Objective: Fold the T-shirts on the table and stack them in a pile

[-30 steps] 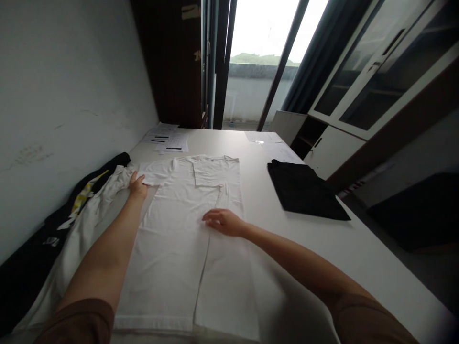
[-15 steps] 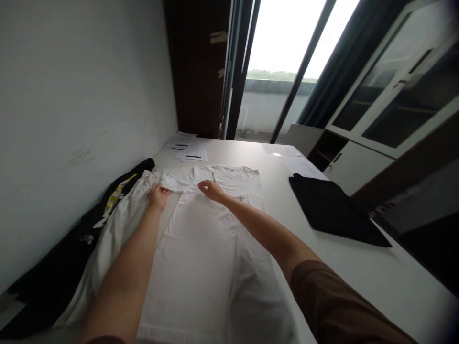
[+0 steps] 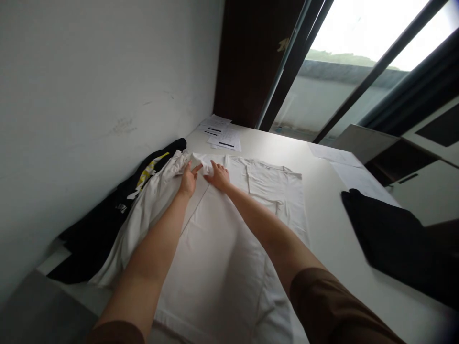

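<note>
Two brown sleeves are closest, one on each bare arm. Under the arms, a white shirt lies flat on the white worktop, with its bottom edge toward the person. The side of the shirt by the right arm is folded over, and a short sleeve lies on top of it. To the right, well apart from the shirt, is a folded black cloth. To the left, a bunched white cloth lies beside the shirt. Next to it, along the wall, are black clothes with a yellow and white patch.

Farther up, both hands are close together at the shirt's other short sleeve. The left hand is at the sleeve's end, thumb and pointing finger apart; I cannot tell if its grip has any cloth. The right hand is on the sleeve just beside it, fingers a little bent; I cannot tell if its grip pinches.

Past the shirt, some papers lie near the wall, and more sheets lie on the right. Farthest away is a big window.
</note>
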Motion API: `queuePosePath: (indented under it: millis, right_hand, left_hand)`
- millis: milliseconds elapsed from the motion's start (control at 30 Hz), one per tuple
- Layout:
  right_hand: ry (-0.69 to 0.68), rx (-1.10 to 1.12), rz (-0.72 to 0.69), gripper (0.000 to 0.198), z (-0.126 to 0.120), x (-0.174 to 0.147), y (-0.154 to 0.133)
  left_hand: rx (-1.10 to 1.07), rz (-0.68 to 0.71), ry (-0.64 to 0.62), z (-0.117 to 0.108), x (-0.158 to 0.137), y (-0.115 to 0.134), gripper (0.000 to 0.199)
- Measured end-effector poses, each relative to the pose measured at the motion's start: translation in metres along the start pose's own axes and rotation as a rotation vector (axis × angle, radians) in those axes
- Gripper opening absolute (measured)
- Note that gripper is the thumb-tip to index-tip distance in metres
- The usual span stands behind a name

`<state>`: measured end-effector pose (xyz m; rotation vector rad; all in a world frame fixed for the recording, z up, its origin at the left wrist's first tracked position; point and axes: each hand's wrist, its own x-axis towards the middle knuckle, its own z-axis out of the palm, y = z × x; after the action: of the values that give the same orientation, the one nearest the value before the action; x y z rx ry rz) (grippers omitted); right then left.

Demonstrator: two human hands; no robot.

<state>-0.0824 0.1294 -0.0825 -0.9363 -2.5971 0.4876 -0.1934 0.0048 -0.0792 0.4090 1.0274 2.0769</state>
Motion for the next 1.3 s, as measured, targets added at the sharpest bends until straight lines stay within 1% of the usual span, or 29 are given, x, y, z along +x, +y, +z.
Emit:
queuePosePath:
  millis: [33, 100, 167, 233, 300, 333, 367, 400, 467, 533, 633, 700, 767, 833, 900, 967, 1067, 1167, 1233, 1300]
  right_hand:
    - [0.017, -0.039, 0.005, 0.088, 0.003, 0.002, -0.005]
    - [0.046, -0.087, 0.015, 0.086, 0.008, 0.004, -0.014]
    - [0.056, -0.104, 0.047, 0.073, 0.010, 0.010, -0.020]
    - [0.041, -0.071, 0.129, 0.050, 0.006, 0.020, -0.019]
    - [0.032, 0.030, 0.247, 0.033, -0.003, 0.031, -0.012]
    - [0.042, 0.099, 0.304, 0.030, -0.010, 0.035, -0.006]
    - [0.082, 0.169, 0.353, 0.028, -0.016, 0.038, 0.002]
    - [0.142, 0.233, 0.385, 0.027, -0.023, 0.040, 0.010]
    - [0.278, 0.368, 0.427, 0.025, -0.037, 0.038, 0.031]
    - [0.380, 0.534, 0.456, 0.023, -0.050, 0.026, 0.052]
    - [0.472, 0.794, 0.505, 0.021, -0.069, -0.005, 0.084]
    - [0.502, 0.932, 0.543, 0.021, -0.079, -0.032, 0.103]
    - [0.475, 1.005, 0.594, 0.020, -0.088, -0.060, 0.120]
    - [0.399, 0.982, 0.655, 0.018, -0.094, -0.083, 0.133]
    - [0.335, 0.911, 0.705, 0.017, -0.099, -0.099, 0.143]
    - [0.319, 0.848, 0.737, 0.020, -0.104, -0.105, 0.150]
    - [0.314, 0.759, 0.757, 0.031, -0.112, -0.099, 0.156]
    - [0.285, 0.646, 0.725, 0.038, -0.118, -0.082, 0.156]
    - [0.199, 0.442, 0.648, 0.038, -0.118, -0.069, 0.152]
    - [0.098, 0.182, 0.562, 0.036, -0.114, -0.057, 0.144]
  left_hand:
    - [0.032, 0.016, -0.019, 0.002, 0.000, -0.001, 0.059]
    - [0.056, 0.025, -0.054, 0.005, 0.000, -0.003, 0.061]
    - [0.072, 0.030, -0.077, 0.006, 0.000, -0.004, 0.063]
    - [0.119, 0.086, -0.057, 0.005, -0.001, -0.003, 0.062]
    - [0.204, 0.183, 0.022, 0.004, -0.002, 0.000, 0.057]
    - [0.263, 0.224, 0.069, 0.004, -0.004, 0.002, 0.053]
    - [0.346, 0.249, 0.098, 0.004, -0.006, 0.003, 0.049]
    - [0.445, 0.253, 0.099, 0.004, -0.009, 0.003, 0.045]
    - [0.631, 0.215, 0.032, 0.008, -0.018, 0.001, 0.034]
    - [0.764, 0.173, -0.080, 0.015, -0.031, -0.005, 0.028]
    - [0.895, 0.152, -0.219, 0.033, -0.057, -0.016, 0.038]
    - [0.975, 0.144, -0.300, 0.048, -0.076, -0.021, 0.042]
    - [1.039, 0.124, -0.358, 0.061, -0.095, -0.021, 0.037]
    - [1.146, 0.123, -0.416, 0.072, -0.117, -0.016, 0.038]
    - [1.336, 0.155, -0.475, 0.079, -0.141, -0.007, 0.044]
    - [1.595, 0.170, -0.550, 0.080, -0.167, 0.004, 0.048]
    - [1.922, 0.108, -0.621, 0.071, -0.203, 0.016, 0.039]
    - [2.085, 0.036, -0.580, 0.055, -0.228, 0.022, 0.024]
    - [2.150, 0.015, -0.535, 0.043, -0.240, 0.025, 0.018]
    - [2.198, 0.024, -0.495, 0.032, -0.249, 0.030, 0.016]
